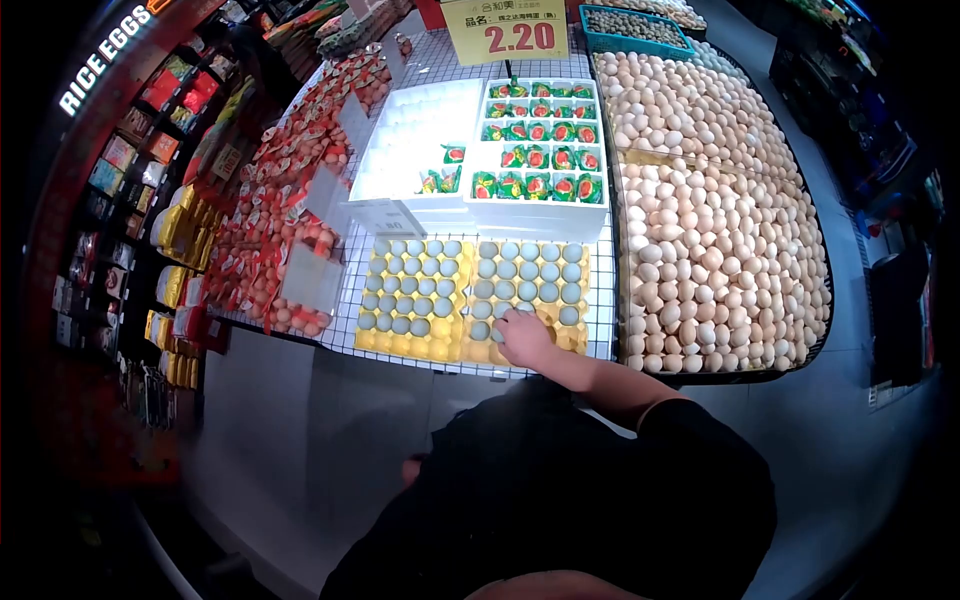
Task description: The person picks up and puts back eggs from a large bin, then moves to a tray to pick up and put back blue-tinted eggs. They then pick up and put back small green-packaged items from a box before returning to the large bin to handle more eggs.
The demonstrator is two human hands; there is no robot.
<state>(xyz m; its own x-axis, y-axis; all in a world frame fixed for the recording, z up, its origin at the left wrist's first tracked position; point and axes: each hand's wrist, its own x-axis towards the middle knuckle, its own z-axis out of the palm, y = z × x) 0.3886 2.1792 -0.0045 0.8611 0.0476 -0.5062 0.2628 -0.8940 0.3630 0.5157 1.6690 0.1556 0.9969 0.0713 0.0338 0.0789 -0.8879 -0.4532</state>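
Observation:
My right hand (527,339) reaches over the front of the right-hand yellow egg tray (573,338). Its fingers are closed around a pale blue-green egg (497,335), mostly covered by them. Around it in the tray sit more eggs of the same colour, such as the egg (480,330) just left of my fingertips. Beside this stands a second yellow egg tray (400,345), also holding several pale blue-green eggs, with bare cups along its front. Of my left hand (411,470) only a sliver shows low beside my dark clothing; its fingers are hidden.
Behind the trays stand white foam boxes (535,220), one with green-and-red wrapped eggs. A yellow price sign (510,32) rises above them. Loose brown eggs (715,260) fill a large bin at right. Red-netted egg packs (270,240) lie left, near shelves (130,180).

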